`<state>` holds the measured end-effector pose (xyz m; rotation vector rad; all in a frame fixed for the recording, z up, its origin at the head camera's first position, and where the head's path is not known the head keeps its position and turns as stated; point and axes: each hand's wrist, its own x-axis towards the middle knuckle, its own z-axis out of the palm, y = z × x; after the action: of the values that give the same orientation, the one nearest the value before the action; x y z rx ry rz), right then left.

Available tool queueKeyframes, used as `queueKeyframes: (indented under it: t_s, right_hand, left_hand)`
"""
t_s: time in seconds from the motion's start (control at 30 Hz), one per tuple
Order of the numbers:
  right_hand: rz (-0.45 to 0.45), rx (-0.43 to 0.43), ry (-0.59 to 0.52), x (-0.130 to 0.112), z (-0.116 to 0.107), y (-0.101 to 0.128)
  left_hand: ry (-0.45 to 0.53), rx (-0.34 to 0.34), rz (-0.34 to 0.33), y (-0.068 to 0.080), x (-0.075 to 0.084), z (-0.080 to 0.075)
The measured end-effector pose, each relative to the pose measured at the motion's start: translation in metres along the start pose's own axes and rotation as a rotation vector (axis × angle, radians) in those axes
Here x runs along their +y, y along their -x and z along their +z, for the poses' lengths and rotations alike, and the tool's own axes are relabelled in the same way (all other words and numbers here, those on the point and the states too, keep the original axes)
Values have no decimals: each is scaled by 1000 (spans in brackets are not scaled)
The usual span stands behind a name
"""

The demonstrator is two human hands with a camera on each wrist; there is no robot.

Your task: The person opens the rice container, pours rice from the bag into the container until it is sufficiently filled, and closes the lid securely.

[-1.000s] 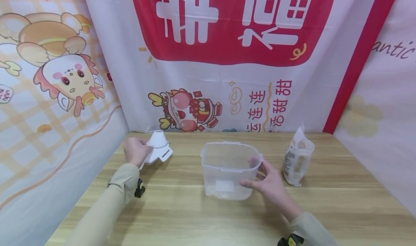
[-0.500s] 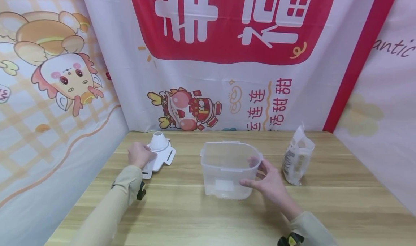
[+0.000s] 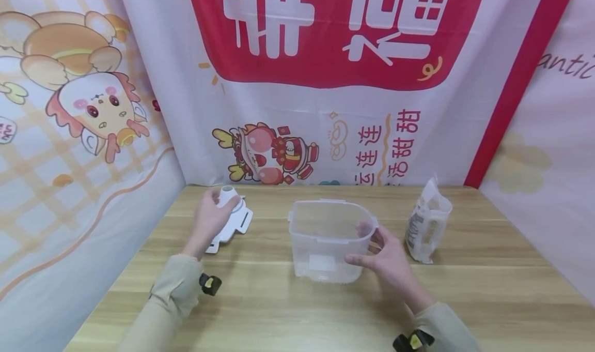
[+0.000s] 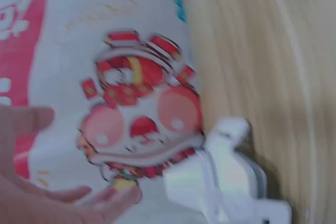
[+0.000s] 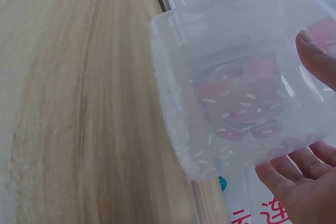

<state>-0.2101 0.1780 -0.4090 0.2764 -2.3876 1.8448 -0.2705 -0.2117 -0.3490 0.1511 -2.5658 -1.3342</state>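
Note:
On the table's left lies a white plastic lid [image 3: 231,228] with a cone-shaped spout [image 3: 228,190] and slotted side flaps. My left hand [image 3: 212,218] is over the lid beside the spout. In the left wrist view, its thumb [image 4: 31,119] and fingers [image 4: 113,203] are spread, with a gap between them and the lid [image 4: 226,177]. My right hand [image 3: 386,261] grips the right side of a clear plastic container [image 3: 321,259], which stands upright, uncovered. White rice-like grains [image 5: 247,96] show through its wall in the right wrist view.
A white plastic bag [image 3: 426,227] with dark print stands upright to the right of the container. Printed cloth [image 3: 325,104] hangs at the back and both sides of the wooden table [image 3: 269,310].
My left hand held the lid's near-left edge, laid it flat and let go, then moved up beside the spout. My right hand and the container have stayed in place.

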Motion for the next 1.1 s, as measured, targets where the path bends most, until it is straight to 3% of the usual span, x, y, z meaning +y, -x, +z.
queueKeyframes:
  t_s: [0.17,0.27,0.43,0.57,0.8,1.1]
  right_hand:
    - [36,-8,-8,-2,-2,0]
    - [48,-12,-13,-2,-4,-1]
    - [40,-7,-13,-3,-5,-1]
    - [39,-11,-24,-3,-4,0]
    - [45,-11,-42,-2,-2,0]
    - [23,-10,-48,-2,-3,1]
  left_hand:
    - [255,-294,176,31,27,13]
    - [331,-457,255,45,35,26]
    - [396,-593,297,55,40,46]
    - [437,-638,293,57,34,59]
    - [420,-642,270,59,26,75]
    - [473,-636,339,55,19,85]
